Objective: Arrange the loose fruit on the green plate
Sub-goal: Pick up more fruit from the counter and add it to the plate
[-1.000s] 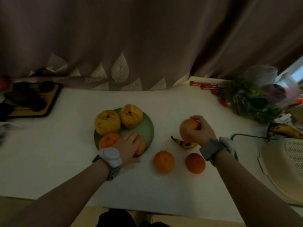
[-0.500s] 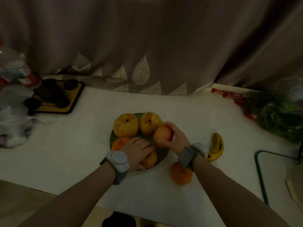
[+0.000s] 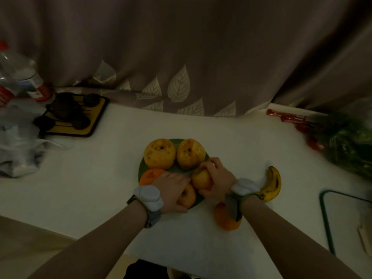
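The green plate (image 3: 142, 168) lies mid-table and carries two big yellow fruits (image 3: 159, 153), (image 3: 190, 153) at the back and an orange (image 3: 150, 175) at its front left. My left hand (image 3: 171, 188) rests on a reddish apple (image 3: 188, 196) at the plate's front. My right hand (image 3: 218, 178) grips a second apple (image 3: 201, 178) low over the plate's right side, beside the first. One loose orange (image 3: 225, 219) sits on the table under my right wrist. A spotted banana (image 3: 272, 184) lies to the right of the plate.
A yellow-and-black tray (image 3: 88, 125) with dark round items is at the back left, beside plastic bags and a bottle (image 3: 22, 77). Leafy greens in a bag (image 3: 346, 141) and red items (image 3: 285, 116) are at the back right. A green-rimmed board (image 3: 326, 214) lies at right. A curtain hangs behind.
My right hand carried the apple from the table's right side onto the plate's right part and lowered it beside the other apple. My left hand stayed on its apple. The camera shifted left.
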A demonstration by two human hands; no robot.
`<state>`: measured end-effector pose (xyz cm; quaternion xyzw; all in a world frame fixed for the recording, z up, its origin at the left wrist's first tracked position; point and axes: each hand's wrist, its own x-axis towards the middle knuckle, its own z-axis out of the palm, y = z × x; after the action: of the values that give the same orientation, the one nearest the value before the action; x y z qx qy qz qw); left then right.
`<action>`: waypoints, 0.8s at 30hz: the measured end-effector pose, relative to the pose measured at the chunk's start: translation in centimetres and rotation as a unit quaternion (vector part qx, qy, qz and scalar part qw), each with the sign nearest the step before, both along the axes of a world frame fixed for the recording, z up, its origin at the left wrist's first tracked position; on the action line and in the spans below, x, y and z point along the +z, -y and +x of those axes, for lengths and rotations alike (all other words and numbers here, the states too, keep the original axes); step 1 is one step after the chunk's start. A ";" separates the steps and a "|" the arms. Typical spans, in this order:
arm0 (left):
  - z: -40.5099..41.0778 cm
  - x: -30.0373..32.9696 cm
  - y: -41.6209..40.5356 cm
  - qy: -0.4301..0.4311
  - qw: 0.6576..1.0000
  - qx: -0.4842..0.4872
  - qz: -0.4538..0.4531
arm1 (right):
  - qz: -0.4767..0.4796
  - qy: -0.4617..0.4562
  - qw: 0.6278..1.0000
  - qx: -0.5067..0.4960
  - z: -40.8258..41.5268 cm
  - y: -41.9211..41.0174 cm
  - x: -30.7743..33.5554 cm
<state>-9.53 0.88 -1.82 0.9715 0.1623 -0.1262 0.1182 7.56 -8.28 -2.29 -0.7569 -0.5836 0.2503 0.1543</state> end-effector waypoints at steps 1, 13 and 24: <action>0.0 0.1 0.1 0.003 1.000 0.007 -0.006 | 0.001 -0.002 1.000 -0.003 -0.1 0.0 -0.2; 0.0 0.0 0.8 0.030 0.999 0.013 -0.023 | -0.087 -0.045 0.995 -0.023 -0.5 0.5 -0.5; 1.4 -0.4 1.4 -0.003 0.998 0.010 -0.063 | -0.131 0.023 0.991 -0.005 -0.2 0.3 0.1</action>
<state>-8.11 -0.47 -2.19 0.9601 0.1637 -0.1380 0.1799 7.34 -8.54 -2.21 -0.7793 -0.5448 0.3069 0.0417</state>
